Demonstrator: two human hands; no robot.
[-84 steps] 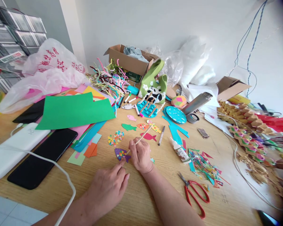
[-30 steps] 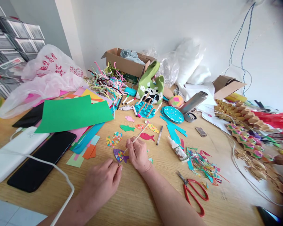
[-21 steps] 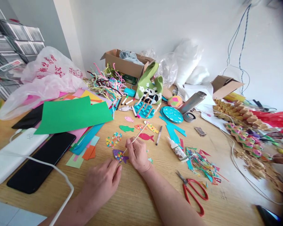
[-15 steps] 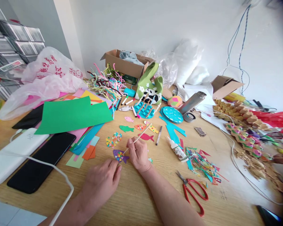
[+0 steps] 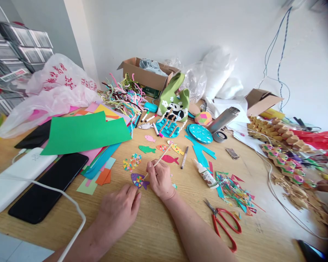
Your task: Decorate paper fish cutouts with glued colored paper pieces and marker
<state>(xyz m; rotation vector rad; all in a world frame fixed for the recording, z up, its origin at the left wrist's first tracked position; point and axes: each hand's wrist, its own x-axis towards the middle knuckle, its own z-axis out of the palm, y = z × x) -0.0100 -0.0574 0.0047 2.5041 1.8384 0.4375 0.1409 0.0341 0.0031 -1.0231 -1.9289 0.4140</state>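
Note:
A small purple paper fish (image 5: 135,177) with a patchwork of coloured triangles lies flat on the table. My left hand (image 5: 119,205) is closed, its curled fingertips holding the fish at its lower edge. Between the thumb and fingers of my right hand (image 5: 160,178) is a thin wooden stick (image 5: 164,154), its lower tip at the fish's patterned body near the tail. Just beyond lie other paper fish: a green one (image 5: 147,149), a crimson one (image 5: 170,159) and a pink one (image 5: 150,138). A round mosaic paper piece (image 5: 132,162) sits up and left of the purple fish.
Right of my hands are a glue bottle (image 5: 206,174), red-handled scissors (image 5: 224,225), paper scraps (image 5: 235,191) and a pen (image 5: 184,157). At left lie green paper (image 5: 87,133), a black phone (image 5: 47,189) and a white power bank (image 5: 19,182) with its cable. A metal flask (image 5: 224,120) stands tilted behind.

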